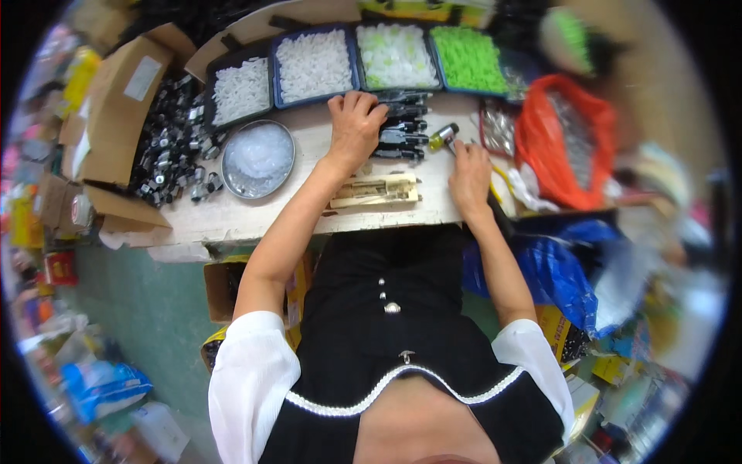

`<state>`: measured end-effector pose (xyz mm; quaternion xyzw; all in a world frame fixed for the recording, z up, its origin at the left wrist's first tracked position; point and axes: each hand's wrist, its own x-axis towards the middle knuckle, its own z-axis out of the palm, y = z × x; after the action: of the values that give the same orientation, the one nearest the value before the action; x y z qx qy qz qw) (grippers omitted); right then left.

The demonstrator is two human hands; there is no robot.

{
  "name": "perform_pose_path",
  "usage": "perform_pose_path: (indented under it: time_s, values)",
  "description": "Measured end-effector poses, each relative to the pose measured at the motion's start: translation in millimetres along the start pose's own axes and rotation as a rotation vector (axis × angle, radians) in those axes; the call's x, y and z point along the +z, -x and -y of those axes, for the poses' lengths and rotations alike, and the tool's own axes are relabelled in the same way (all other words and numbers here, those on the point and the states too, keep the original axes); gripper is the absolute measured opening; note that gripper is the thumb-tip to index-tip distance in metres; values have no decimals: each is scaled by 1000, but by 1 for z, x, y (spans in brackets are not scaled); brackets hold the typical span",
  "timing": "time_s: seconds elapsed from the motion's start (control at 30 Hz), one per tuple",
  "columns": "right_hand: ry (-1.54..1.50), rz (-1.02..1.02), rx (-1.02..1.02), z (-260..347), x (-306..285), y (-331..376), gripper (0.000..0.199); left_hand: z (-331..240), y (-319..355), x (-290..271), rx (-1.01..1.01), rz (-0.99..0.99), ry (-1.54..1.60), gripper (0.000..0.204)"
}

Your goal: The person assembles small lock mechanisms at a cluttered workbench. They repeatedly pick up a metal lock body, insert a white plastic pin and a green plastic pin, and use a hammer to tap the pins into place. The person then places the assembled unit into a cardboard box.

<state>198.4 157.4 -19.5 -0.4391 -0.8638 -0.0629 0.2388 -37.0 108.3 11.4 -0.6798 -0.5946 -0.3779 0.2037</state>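
My left hand (pixel 357 127) is on the table at the left ends of a row of black parts (pixel 403 127), its fingers curled down. The fingertips are hidden, so what they pinch cannot be made out. My right hand (pixel 470 178) is closed round the handle of a small mallet (pixel 443 136), whose yellow and black head lies just right of the row. Nearer to me, close to the table's front edge, a cream-coloured slotted block (pixel 379 190) sits between my forearms.
Trays of white pieces (pixel 313 66), mixed pieces (pixel 396 56) and green pieces (pixel 468 59) line the back. Left are a round metal dish (pixel 258 159), a heap of black and silver parts (pixel 164 147) and a cardboard box (pixel 124 108). A red bag (pixel 533 147) holds metal pieces at right.
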Motion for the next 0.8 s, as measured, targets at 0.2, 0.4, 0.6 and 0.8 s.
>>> perform_pose_path:
  time_s: [0.2,0.4,0.6,0.8]
  values:
    - [73,-104,-6,7,8,0,39,-2,2,5,-72,5,-6,23]
    - [78,-103,4,8,8,0,38,-5,18,-36,-209,-119,87,20]
    - [72,-79,15,11,5,-1,39,28,87,-107,-470,-347,-56,13]
    - [99,-46,-14,6,8,2,36,74,165,-171,-900,-522,-64,15]
